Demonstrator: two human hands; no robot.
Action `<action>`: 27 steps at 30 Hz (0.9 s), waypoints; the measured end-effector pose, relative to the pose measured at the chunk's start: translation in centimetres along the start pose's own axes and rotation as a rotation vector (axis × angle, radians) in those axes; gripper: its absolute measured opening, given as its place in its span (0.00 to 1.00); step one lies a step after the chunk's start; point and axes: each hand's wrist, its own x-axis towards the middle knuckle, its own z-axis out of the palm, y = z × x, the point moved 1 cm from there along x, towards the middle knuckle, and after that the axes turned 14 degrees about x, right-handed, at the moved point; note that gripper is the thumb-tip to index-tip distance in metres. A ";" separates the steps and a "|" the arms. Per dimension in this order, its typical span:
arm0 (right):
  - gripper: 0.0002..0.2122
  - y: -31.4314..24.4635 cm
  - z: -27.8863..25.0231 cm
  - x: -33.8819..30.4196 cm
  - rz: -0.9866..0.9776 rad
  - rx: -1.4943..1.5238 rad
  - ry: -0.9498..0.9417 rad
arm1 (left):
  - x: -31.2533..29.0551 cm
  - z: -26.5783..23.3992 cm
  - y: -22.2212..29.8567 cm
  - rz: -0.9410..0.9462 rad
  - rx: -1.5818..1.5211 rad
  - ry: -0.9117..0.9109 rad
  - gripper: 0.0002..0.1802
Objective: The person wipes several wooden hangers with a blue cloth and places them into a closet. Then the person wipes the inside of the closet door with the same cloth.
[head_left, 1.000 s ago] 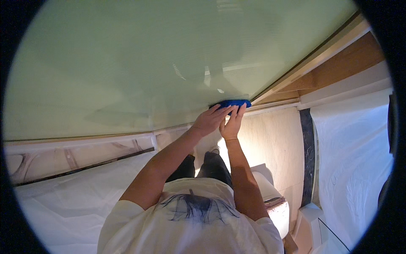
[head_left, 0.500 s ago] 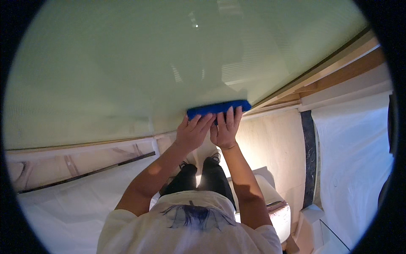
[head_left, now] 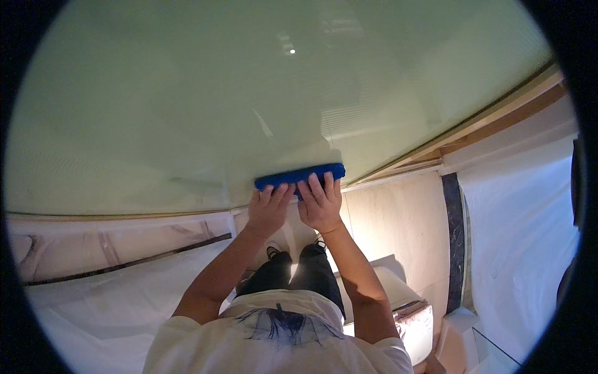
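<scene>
A long blue fuzzy cleaning pad (head_left: 300,176) lies against the big greenish, finely ribbed glass panel (head_left: 187,106), near its lower edge. My left hand (head_left: 269,209) grips the pad's left half, fingers laid over its near side. On the right half is my right hand (head_left: 322,202), its fingers bent over the pad in the same way. Both thumbs and the pad's underside are mostly hidden.
A wooden frame (head_left: 461,131) borders the panel on the right. White sheeting hangs at right (head_left: 517,230) and covers something at lower left (head_left: 124,299). A pale padded seat (head_left: 389,283) stands right of my legs, near a dark stone strip (head_left: 455,237).
The blue pad, with both my hands on it, has slid left and a little down along the panel. The view has tilted slightly.
</scene>
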 end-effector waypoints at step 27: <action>0.18 -9.3 5.8 5.7 -0.436 -0.126 -0.148 | -4.0 -4.1 -8.2 -0.425 0.021 0.175 0.19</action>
